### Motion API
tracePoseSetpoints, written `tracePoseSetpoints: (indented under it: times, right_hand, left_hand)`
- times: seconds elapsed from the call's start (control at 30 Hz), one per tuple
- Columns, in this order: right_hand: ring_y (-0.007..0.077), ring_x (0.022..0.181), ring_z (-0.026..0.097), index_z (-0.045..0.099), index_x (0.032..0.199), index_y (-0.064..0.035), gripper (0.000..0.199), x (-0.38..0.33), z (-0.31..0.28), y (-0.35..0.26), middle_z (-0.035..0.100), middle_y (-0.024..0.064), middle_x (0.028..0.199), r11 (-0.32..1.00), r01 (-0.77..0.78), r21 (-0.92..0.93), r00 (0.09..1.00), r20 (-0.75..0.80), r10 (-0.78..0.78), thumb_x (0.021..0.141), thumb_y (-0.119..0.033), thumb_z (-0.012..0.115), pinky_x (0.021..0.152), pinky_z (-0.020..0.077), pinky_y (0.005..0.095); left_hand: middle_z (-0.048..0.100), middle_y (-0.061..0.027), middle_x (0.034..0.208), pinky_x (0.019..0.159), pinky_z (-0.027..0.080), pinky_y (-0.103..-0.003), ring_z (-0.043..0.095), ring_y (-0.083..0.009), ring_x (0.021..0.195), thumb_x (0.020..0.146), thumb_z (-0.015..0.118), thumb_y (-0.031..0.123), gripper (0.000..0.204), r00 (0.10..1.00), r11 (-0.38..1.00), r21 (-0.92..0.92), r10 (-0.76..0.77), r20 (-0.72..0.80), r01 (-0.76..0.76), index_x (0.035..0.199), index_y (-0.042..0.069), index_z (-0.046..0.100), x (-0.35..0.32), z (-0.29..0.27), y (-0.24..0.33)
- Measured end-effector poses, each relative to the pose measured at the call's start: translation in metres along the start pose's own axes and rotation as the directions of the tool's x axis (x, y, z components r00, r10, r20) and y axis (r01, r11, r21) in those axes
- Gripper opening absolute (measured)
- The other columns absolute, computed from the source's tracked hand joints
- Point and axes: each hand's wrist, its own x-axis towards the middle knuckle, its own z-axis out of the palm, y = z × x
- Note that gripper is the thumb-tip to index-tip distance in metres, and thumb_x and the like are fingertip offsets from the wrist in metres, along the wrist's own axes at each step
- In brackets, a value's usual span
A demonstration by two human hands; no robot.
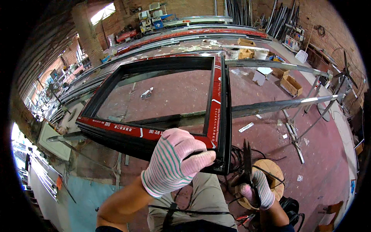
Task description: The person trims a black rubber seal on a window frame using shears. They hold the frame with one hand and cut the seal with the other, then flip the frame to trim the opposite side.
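Note:
A black window frame with red protective film (213, 112) lies across two dark metal rails in front of me. My left hand (176, 160), in a pink glove with green stripes, is closed at the frame's near right corner, thumb pointing right along the edge. Whatever lies under its curled fingers is hidden. My right hand (262, 189), gloved alike, grips a pair of dark scissors (247, 160) low at the right, apart from the frame. Their blades point up and away from me. Black rubber-like strip (193, 212) crosses my lap.
A round wooden stool (273, 170) stands behind my right hand, with black cord-like loops around it. Red-handled pliers (243, 219) lie below. Cardboard boxes (291, 85), a standing fan (345, 71) and long metal profiles (185, 33) are farther off.

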Motion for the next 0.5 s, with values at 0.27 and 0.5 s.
tracePoseSetpoints:
  times: [0.27, 0.5]
  right_hand:
    - [0.0139, 0.089, 0.067, 0.069, 0.117, 0.0013, 0.054, 0.000, -0.012, -0.024, 0.074, 0.0069, 0.095, 0.993, -0.108, -0.049, 0.976, 0.184, 0.115, 0.088, -0.043, 0.080, 0.083, 0.0544, 0.0311]
    - [0.0141, 0.089, 0.065, 0.069, 0.119, 0.0019, 0.043, 0.010, -0.012, -0.036, 0.072, 0.0075, 0.098, 0.984, -0.042, -0.172, 0.970, 0.228, 0.081, 0.091, -0.032, 0.071, 0.084, 0.0522, 0.0312]
  left_hand:
    - [0.069, -0.0082, 0.091, 0.075, 0.053, -0.040, 0.067, -0.0317, 0.085, 0.087, 0.081, 0.022, 0.029, 0.957, 0.942, -0.211, -0.224, 0.187, 0.262, 0.104, 0.009, 0.061, 0.019, -0.028, 0.007]
    - [0.068, -0.0130, 0.098, 0.084, 0.054, -0.040, 0.068, -0.0330, 0.095, 0.094, 0.073, 0.023, 0.025, 0.927, 0.909, -0.273, -0.234, 0.293, 0.315, 0.109, 0.005, 0.068, 0.020, -0.030, 0.001]
